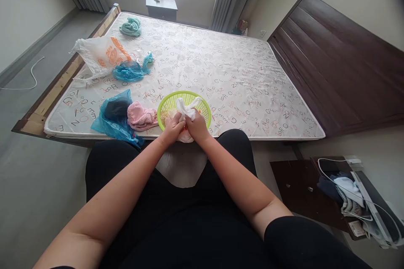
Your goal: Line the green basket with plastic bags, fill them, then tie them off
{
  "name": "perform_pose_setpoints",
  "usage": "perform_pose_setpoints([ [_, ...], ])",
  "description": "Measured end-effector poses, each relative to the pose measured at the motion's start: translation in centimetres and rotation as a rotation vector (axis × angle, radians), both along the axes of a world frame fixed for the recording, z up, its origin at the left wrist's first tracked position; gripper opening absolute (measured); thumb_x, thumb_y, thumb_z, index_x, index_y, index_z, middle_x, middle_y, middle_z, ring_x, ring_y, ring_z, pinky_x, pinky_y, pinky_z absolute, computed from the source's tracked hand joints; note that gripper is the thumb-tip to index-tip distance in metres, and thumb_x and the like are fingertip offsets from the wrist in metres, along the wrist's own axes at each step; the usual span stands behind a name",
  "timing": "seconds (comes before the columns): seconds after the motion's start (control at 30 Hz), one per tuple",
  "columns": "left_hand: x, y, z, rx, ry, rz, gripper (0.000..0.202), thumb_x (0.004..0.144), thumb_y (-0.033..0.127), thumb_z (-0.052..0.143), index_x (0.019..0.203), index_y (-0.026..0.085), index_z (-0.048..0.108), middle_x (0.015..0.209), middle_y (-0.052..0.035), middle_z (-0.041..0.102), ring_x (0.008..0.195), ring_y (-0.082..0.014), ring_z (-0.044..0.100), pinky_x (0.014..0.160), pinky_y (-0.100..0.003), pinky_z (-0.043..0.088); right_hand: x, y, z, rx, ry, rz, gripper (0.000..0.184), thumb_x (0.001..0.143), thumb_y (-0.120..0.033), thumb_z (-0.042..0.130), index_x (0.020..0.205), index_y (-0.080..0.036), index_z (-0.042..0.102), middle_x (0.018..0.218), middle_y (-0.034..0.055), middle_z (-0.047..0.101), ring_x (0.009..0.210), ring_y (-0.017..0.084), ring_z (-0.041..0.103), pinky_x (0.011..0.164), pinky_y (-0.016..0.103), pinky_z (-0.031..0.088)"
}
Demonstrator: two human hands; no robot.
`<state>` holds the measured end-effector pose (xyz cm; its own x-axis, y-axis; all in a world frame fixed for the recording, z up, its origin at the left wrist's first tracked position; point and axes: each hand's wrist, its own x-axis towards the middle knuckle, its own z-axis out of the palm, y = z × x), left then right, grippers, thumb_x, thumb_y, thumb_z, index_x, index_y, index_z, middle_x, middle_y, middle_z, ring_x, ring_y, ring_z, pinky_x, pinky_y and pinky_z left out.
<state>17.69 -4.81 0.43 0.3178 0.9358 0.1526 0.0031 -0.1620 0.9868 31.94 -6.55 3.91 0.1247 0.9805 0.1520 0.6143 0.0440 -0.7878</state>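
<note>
Both of my hands are close together over a yellow-green plastic basket (162, 103) at the near edge of the mattress. My left hand (174, 128) and my right hand (196, 126) grip a white plastic bag (187, 108) between them, its gathered top sticking up above my fingers. Below the hands, part of the bag bulges over the basket's near side, with something orange-red showing through. What is inside I cannot make out. Just left of the basket lies a pink towel (142, 117), touching a blue plastic bag (112, 126) with a dark thing in it.
The mattress (233, 88) spreads out ahead of me. On its left part lie a white bag with orange print (104, 54), a crumpled blue bag (129, 70) and a green towel (131, 27). At right stands a dark nightstand (299, 189) with clothes and cables.
</note>
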Motion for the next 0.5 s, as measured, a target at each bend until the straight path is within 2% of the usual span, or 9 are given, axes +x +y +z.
perform_pose_setpoints([
  [0.07,-0.4,0.0,0.0,-0.046,0.007,-0.076,0.041,0.094,0.054,0.062,0.108,0.016,0.067,0.076,-0.0026,0.062,0.07,-0.018,0.061,0.069,-0.032,0.057,-0.3,-0.4,0.4,-0.064,-0.238,0.079,0.02,0.101,-0.036,0.049,0.109,-0.02,0.058,0.094,0.0093,0.07,0.086,0.027,0.067,0.078,0.036,0.049],
  [0.13,-0.7,-0.1,0.2,-0.038,0.034,-0.1,0.044,0.093,0.059,0.062,0.102,0.016,0.069,0.077,-0.005,0.066,0.08,-0.0224,0.066,0.079,-0.037,0.059,-0.6,-0.7,0.6,-0.096,-0.393,0.16,0.019,0.099,-0.028,0.049,0.114,-0.019,0.056,0.098,0.0118,0.071,0.087,0.028,0.068,0.077,0.037,0.049],
  [0.23,-0.8,0.0,0.7,-0.018,0.091,-0.09,0.044,0.089,0.061,0.067,0.09,0.017,0.07,0.082,-0.0083,0.071,0.101,-0.0301,0.069,0.097,-0.043,0.057,-0.7,-0.9,1.0,-0.098,-0.468,0.222,0.022,0.097,-0.022,0.05,0.118,-0.018,0.055,0.107,0.0143,0.072,0.092,0.029,0.069,0.078,0.037,0.05],
  [0.33,-0.6,0.1,0.9,-0.062,0.087,-0.007,0.041,0.089,0.058,0.068,0.087,0.017,0.07,0.086,-0.009,0.073,0.105,-0.03,0.069,0.102,-0.044,0.055,-0.5,-0.9,1.2,-0.058,-0.445,0.274,0.026,0.097,-0.022,0.05,0.121,-0.019,0.056,0.117,0.0145,0.071,0.101,0.03,0.069,0.086,0.041,0.053],
  [0.4,-0.5,0.1,0.9,-0.119,0.027,0.124,0.039,0.093,0.057,0.066,0.088,0.017,0.068,0.086,-0.0085,0.072,0.1,-0.0261,0.07,0.096,-0.041,0.057,-0.2,-0.9,1.2,0.013,-0.391,0.352,0.03,0.096,-0.024,0.05,0.126,-0.019,0.057,0.13,0.0156,0.067,0.112,0.031,0.066,0.095,0.044,0.053],
  [0.47,-0.3,0.0,0.9,-0.207,-0.056,0.242,0.039,0.095,0.056,0.064,0.085,0.019,0.064,0.075,-0.0052,0.066,0.082,-0.0214,0.068,0.079,-0.036,0.059,0.0,-0.8,0.9,0.086,-0.272,0.424,0.034,0.095,-0.024,0.052,0.128,-0.019,0.057,0.137,0.0153,0.064,0.122,0.031,0.062,0.103,0.045,0.051],
  [0.5,-0.3,-0.1,0.9,-0.252,-0.096,0.27,0.039,0.096,0.057,0.064,0.083,0.02,0.061,0.069,-0.003,0.061,0.072,-0.0189,0.064,0.069,-0.032,0.057,0.2,-0.6,0.5,0.106,-0.182,0.43,0.034,0.094,-0.025,0.052,0.127,-0.02,0.058,0.134,0.0143,0.064,0.123,0.029,0.062,0.105,0.045,0.05],
])
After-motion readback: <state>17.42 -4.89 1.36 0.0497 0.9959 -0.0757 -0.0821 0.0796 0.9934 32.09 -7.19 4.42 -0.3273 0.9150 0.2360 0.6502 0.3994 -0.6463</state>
